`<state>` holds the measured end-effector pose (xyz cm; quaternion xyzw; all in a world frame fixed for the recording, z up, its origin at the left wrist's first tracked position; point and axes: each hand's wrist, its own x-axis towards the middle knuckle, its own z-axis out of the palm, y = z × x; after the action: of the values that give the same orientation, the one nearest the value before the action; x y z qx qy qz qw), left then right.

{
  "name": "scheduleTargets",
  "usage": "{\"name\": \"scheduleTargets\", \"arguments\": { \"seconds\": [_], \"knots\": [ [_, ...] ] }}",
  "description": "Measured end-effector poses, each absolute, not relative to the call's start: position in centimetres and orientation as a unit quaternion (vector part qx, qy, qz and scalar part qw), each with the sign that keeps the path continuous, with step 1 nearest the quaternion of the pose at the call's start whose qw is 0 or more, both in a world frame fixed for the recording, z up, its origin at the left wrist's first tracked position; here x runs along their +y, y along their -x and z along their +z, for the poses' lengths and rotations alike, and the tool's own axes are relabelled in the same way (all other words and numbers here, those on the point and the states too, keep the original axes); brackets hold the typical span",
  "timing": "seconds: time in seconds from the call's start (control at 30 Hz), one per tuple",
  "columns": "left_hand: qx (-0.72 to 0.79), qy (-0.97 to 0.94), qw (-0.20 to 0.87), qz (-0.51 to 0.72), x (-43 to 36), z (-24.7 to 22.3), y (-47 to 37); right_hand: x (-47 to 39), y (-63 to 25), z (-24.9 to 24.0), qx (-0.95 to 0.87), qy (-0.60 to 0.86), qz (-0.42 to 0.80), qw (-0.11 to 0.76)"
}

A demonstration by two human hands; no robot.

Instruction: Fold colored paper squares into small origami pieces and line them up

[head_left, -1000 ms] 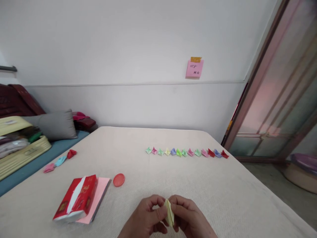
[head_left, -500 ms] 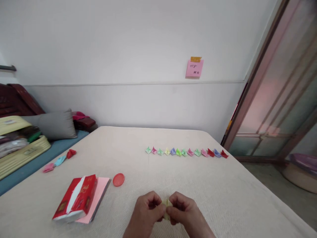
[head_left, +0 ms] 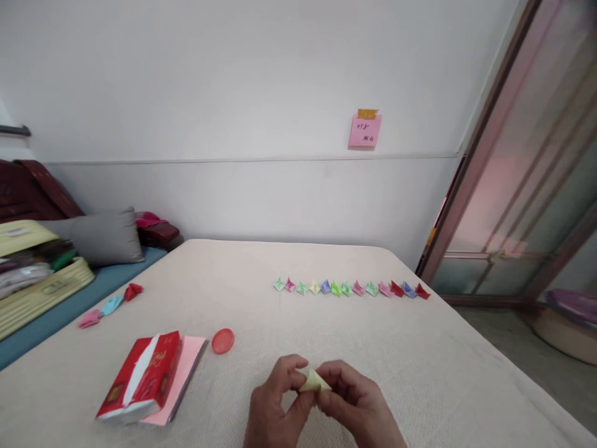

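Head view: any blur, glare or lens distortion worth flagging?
Head view: soft, even light, no hard shadows; door frame leans and bows at the right edge, wide-lens distortion; pinkish reflection on its glass; both hands, left hand and right hand, and the yellow folded paper slightly soft; writing on the pink note too small to read.

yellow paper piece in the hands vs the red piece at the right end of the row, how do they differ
The yellow paper piece is pale yellow and pinched between the left hand and right hand; the red piece is deep red and lies untouched on the table, ending the row. Both are small folded paper shapes.
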<state>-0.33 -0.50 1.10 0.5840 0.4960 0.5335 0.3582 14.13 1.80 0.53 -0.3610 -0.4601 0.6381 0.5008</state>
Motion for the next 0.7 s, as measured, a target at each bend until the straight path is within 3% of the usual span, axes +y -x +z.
{"name": "scheduleTargets", "arguments": {
  "seconds": [0.27,0.47,0.7],
  "knots": [
    [0.478,-0.585,0.448,0.478,0.03,1.37,0.23,1.85,-14.24,0.55,-0.472,0.407,0.585,0.519],
    [0.509,-0.612,0.39,0.464,0.1,1.05,0.61,2.0,-14.34,0.18,-0.488,0.441,0.568,0.495],
    [0.508,-0.609,0.395,0.463,0.23,0.71,0.89,2.22,-14.47,0.13,-0.498,0.423,0.622,0.432]
  ]
}}
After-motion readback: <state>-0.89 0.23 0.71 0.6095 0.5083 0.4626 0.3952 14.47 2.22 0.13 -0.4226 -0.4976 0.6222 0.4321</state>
